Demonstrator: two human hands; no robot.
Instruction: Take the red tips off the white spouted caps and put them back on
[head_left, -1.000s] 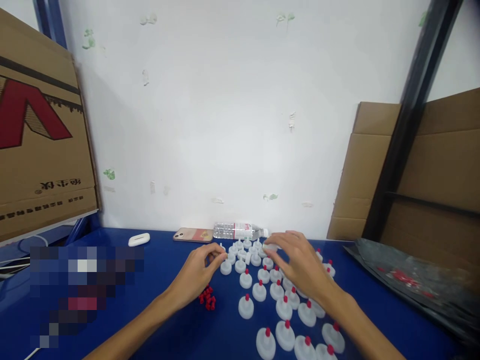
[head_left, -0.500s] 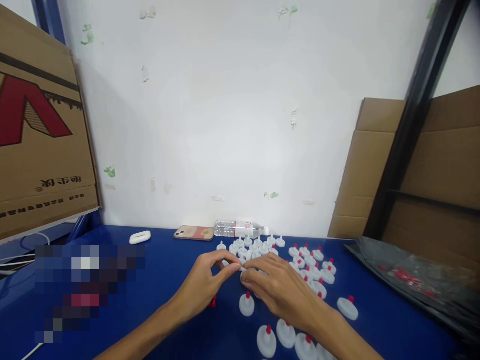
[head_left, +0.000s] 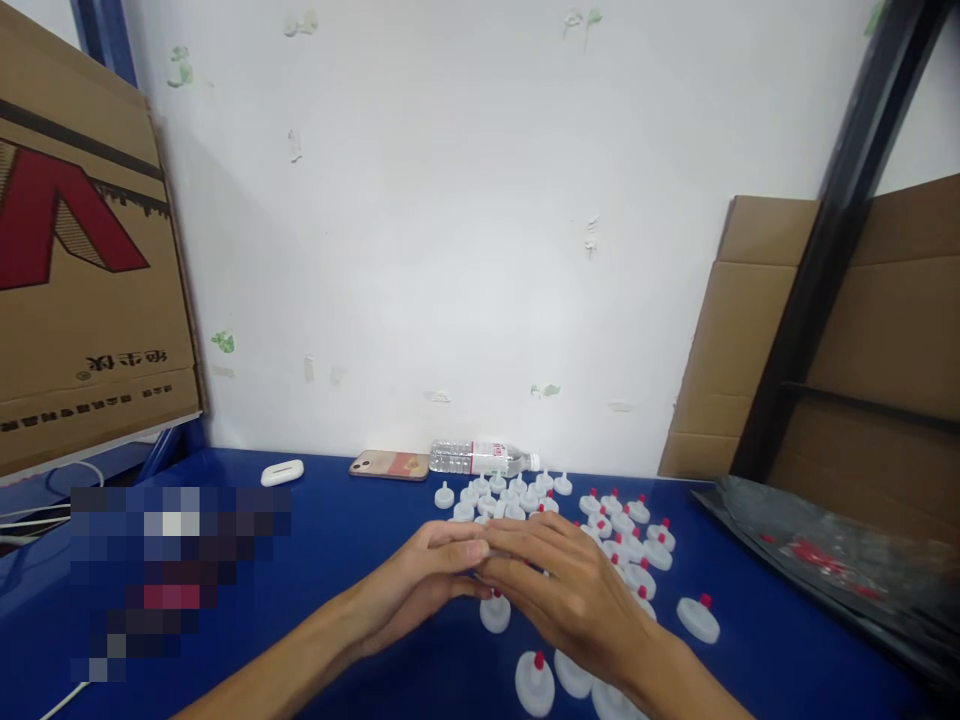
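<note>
Over the middle of the blue table, my left hand [head_left: 431,572] and my right hand [head_left: 559,575] meet at the fingertips. The fingers of both are bent and closed together; whatever they hold is hidden behind them. Just below them stands a white round nozzle cap with a red tip [head_left: 495,613]. Past my fingers is a cluster of white nozzle caps without red tips [head_left: 444,496]. Several red-tipped caps [head_left: 640,578] stand to the right of my right hand, and others [head_left: 535,686] lie nearer to me, partly covered by my right forearm.
A clear water bottle [head_left: 480,458] lies along the wall beside a phone [head_left: 390,465]. A white case [head_left: 283,473] is farther left. At right, a dark plastic bag [head_left: 795,520] has small red pieces [head_left: 817,555] on it. Cardboard boxes [head_left: 90,300] flank the table [head_left: 315,560].
My left hand has turned and its fingers have come in against my right fingers, both hands slightly lower. The small red pieces seen beside my left hand are now covered.
</note>
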